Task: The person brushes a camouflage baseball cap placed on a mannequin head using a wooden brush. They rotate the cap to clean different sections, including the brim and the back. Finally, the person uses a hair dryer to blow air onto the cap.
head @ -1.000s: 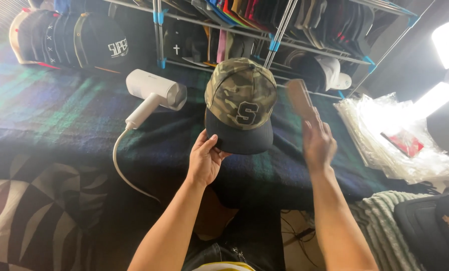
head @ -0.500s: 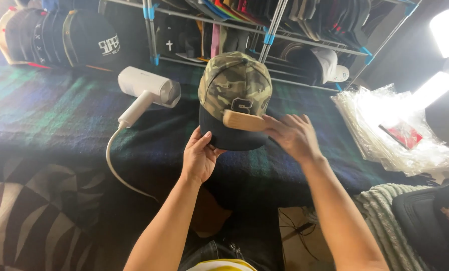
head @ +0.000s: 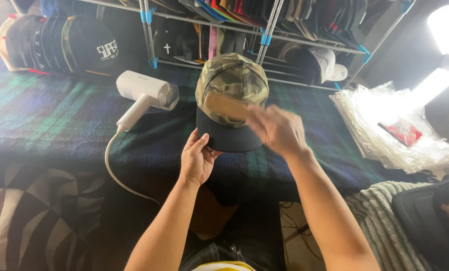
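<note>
On the dark plaid cloth table (head: 44, 120), your left hand (head: 197, 160) pinches the camouflage-crown, navy-brimmed cap (head: 230, 103) while your right hand (head: 277, 129) grips a tan wooden brush (head: 227, 106); hard strokes could twist it loose.

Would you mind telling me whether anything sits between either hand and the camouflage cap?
Nothing visible does. The left hand already grips the dark brim of the camouflage cap, and the right hand presses a tan brush against its front panel. The white hair dryer lies off to the side.

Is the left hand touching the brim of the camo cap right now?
Touching. The head view shows the left hand with thumb and fingertips pinching the dark brim edge of the camo cap, no gap between them.
</note>
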